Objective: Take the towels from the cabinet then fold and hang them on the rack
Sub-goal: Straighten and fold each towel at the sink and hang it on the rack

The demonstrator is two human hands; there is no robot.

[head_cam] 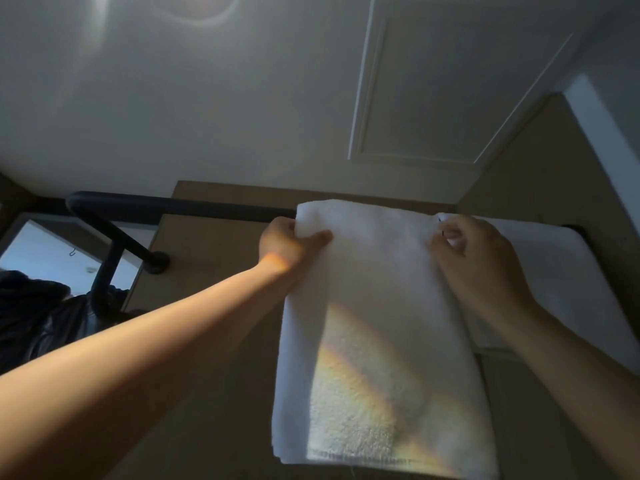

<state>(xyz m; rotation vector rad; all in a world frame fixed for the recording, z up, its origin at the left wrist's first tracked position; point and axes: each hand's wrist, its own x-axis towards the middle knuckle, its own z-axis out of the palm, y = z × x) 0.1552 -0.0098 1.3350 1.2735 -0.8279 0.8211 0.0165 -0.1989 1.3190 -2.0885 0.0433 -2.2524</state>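
Note:
A folded white towel point(377, 327) hangs over the black rack bar point(180, 206) and drapes down toward me. My left hand point(291, 242) grips the towel's upper left edge, thumb on the front of the cloth. At the upper right corner my right hand point(474, 258) pinches the fabric with curled fingers. A second white towel point(554, 268) hangs on the same bar just to the right, partly hidden behind my right hand and forearm.
The bar is fixed to a brown wall panel point(214, 244) by a curved black bracket point(157, 263). A mirror point(41, 251) sits at the lower left. A pale panelled door point(450, 91) rises above the rack.

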